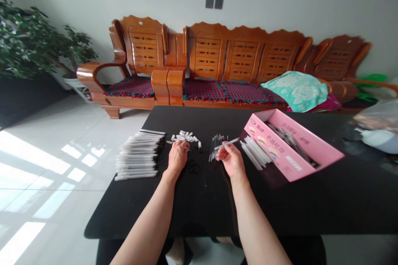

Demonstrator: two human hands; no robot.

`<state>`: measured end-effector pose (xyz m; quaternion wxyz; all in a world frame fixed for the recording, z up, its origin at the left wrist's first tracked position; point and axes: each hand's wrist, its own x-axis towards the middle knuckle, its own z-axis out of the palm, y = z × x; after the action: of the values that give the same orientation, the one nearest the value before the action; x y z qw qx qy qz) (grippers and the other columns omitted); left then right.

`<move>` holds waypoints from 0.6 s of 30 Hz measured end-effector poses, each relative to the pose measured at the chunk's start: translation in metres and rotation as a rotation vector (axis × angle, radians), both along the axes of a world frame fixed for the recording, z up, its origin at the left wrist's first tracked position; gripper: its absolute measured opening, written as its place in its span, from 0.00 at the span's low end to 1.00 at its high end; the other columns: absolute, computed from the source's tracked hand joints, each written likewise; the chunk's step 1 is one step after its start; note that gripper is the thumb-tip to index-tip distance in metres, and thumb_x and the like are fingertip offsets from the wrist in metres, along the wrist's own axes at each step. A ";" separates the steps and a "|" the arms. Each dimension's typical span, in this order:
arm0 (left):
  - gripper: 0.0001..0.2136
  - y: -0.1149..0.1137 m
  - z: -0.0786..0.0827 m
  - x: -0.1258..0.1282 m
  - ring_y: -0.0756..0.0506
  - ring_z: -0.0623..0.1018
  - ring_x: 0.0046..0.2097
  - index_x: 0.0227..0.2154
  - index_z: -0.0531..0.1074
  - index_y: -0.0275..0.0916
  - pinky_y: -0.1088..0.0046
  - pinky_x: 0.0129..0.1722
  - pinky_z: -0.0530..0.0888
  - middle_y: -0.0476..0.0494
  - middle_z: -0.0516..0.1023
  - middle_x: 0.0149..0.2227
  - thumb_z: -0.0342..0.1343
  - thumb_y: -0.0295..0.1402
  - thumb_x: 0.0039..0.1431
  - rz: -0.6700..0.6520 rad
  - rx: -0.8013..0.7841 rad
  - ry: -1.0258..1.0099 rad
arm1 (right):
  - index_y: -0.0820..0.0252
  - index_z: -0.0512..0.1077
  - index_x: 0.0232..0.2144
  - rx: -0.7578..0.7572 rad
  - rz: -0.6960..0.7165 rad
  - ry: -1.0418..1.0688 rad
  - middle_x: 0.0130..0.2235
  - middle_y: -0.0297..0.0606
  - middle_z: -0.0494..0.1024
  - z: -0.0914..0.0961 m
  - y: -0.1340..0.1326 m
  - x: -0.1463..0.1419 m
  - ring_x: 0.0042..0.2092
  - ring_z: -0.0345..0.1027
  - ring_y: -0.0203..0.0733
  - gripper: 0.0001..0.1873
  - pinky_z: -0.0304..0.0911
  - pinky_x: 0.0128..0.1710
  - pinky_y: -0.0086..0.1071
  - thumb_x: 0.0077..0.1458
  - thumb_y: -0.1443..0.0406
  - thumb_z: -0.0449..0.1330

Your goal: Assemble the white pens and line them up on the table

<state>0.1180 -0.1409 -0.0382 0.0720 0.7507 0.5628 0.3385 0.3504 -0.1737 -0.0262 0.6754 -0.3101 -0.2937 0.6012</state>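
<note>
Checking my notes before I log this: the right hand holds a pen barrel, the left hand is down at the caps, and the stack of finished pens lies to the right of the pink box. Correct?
Not quite. The head view shows the stack of pens at the table's left end, left of the left hand, not right of the pink box. The right hand holding a pen barrel and the left at the caps are correct.

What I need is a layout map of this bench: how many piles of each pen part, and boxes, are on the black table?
Stack of white pens: 1
Heap of white caps: 1
Heap of small black parts: 1
Bundle of refills: 1
Pile of white barrels: 1
Pink box: 1
Single barrel in the right hand: 1
Total: 7
</note>
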 end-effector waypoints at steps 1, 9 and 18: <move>0.08 -0.001 0.001 0.000 0.40 0.73 0.44 0.35 0.76 0.41 0.64 0.46 0.70 0.41 0.76 0.38 0.55 0.25 0.56 -0.003 -0.011 0.001 | 0.60 0.74 0.38 0.004 -0.008 -0.004 0.25 0.33 0.80 0.000 0.000 0.000 0.23 0.74 0.38 0.12 0.70 0.20 0.28 0.50 0.62 0.67; 0.06 -0.011 0.018 0.011 0.48 0.76 0.34 0.36 0.78 0.42 0.74 0.37 0.70 0.46 0.78 0.36 0.57 0.33 0.59 -0.071 -0.123 -0.284 | 0.64 0.76 0.32 0.005 -0.064 -0.052 0.19 0.31 0.75 0.002 -0.001 -0.001 0.16 0.66 0.34 0.10 0.60 0.13 0.26 0.50 0.62 0.67; 0.10 -0.017 0.013 0.031 0.50 0.74 0.29 0.36 0.78 0.36 0.77 0.29 0.70 0.47 0.76 0.27 0.59 0.36 0.55 -0.329 -0.365 -0.733 | 0.62 0.73 0.31 -0.019 -0.044 -0.124 0.23 0.36 0.80 0.005 -0.002 -0.008 0.21 0.74 0.40 0.11 0.68 0.16 0.27 0.46 0.64 0.69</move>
<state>0.1489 -0.1577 -0.0250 0.4511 0.6358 0.4235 0.4615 0.3424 -0.1757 -0.0209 0.6659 -0.3597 -0.3224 0.5685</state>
